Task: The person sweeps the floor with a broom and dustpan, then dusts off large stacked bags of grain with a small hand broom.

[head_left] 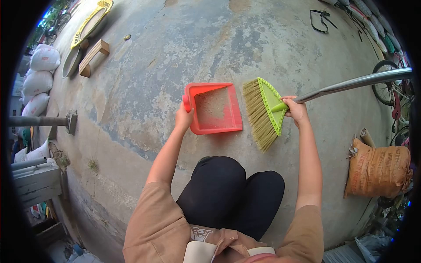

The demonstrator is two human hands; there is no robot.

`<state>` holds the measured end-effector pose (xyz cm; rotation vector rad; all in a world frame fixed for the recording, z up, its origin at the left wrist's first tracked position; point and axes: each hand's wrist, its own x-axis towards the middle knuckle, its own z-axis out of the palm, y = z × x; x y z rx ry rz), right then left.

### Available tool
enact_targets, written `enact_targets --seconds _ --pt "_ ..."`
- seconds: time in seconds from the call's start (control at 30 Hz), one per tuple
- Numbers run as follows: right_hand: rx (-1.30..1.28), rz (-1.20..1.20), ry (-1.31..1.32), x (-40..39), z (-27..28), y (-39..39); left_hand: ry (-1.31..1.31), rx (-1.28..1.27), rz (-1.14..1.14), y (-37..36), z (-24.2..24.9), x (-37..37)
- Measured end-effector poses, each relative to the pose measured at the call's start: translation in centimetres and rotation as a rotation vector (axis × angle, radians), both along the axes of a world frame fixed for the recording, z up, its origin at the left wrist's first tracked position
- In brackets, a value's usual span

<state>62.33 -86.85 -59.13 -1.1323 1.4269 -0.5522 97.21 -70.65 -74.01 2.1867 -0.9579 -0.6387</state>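
A red dustpan (238, 114) lies on the concrete floor in front of my knees, with grey-brown dust spread over its pan. My left hand (184, 116) is closed around the dustpan's handle on its left side. To the right is a broom (269, 105) with straw-coloured bristles, a lime green head and a long metal pole. My right hand (296, 109) grips it low, where the pole meets the green head. A small gap of floor separates the bristles from the dustpan's open edge.
A stuffed orange sack (379, 171) and a bicycle (388, 83) stand at the right. White sacks (39, 81), a small wooden bench (94, 57) and a yellow-rimmed round item (92, 24) are at the left. A black strap (322, 19) lies on the far floor.
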Motion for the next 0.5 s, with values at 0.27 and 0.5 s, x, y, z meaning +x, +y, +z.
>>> enact_targets --seconds 0.27,0.5 --pt "-0.012 -0.118 0.316 -11.8 1.7 4.3 0.106 0.064 -0.124 4.8 1.3 2.2" --pt "-0.128 0.081 0.389 -9.6 -2.0 7.6 -0.004 0.02 -0.195 5.3 1.4 -3.2"
